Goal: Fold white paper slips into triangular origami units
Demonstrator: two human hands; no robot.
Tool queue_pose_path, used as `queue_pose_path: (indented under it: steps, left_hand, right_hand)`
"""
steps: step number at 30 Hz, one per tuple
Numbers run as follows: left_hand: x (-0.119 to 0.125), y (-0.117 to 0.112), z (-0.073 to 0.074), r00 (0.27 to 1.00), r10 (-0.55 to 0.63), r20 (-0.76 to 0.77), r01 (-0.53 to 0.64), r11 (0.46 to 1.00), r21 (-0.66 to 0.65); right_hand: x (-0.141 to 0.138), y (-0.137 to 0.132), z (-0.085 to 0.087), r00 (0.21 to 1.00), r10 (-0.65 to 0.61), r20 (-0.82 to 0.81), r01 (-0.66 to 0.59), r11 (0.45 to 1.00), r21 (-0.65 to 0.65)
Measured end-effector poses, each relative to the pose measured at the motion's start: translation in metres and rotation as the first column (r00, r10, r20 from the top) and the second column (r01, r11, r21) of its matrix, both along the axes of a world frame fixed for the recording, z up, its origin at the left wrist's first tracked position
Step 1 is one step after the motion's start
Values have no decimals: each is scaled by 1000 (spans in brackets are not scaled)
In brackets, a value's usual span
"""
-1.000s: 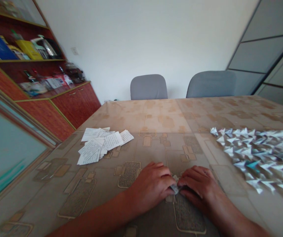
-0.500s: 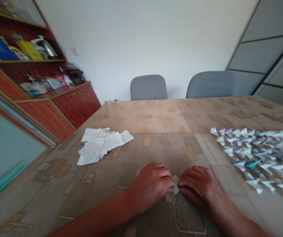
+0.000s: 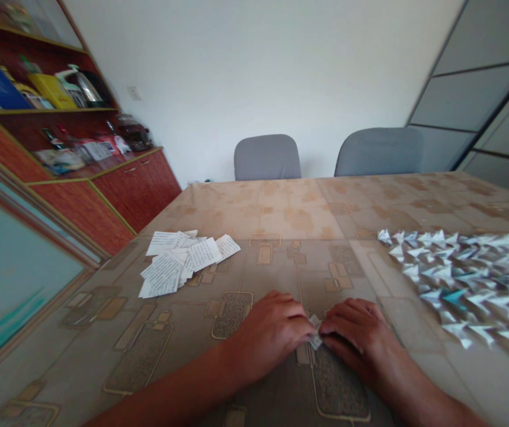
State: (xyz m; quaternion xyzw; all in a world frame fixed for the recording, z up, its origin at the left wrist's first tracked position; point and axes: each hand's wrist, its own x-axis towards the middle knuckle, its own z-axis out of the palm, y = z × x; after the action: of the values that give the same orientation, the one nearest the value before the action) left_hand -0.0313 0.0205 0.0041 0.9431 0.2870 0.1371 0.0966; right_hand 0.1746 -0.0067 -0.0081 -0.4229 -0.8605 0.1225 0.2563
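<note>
- White folded paper (image 3: 315, 333), one small piece, sits low at the table's (image 3: 281, 219) near edge, pinched between both hands.
- Left hand (image 3: 272, 335) and right hand (image 3: 357, 339) close fingertips on it.
- One slip pile (image 3: 183, 261) left; many folded pieces (image 3: 458, 279) right.
- Two grey chairs (image 3: 267, 156) behind.

Printed paper, that small folded piece (image 3: 315, 334). The tablecloth (image 3: 281, 222) is glossy and smooth, the paper slips (image 3: 182, 262) matt. Polished reddish wood on the cabinet (image 3: 118, 191), grey cloth chairs (image 3: 267, 157).
</note>
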Motion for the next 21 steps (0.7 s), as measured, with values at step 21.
queue_pose_path:
  steps: [21]
  left_hand:
    - [-1, 1, -2, 1000, -16, -14, 16, 1000, 8]
  right_hand:
    - [0, -1, 1, 999, 4, -48, -8, 997, -81]
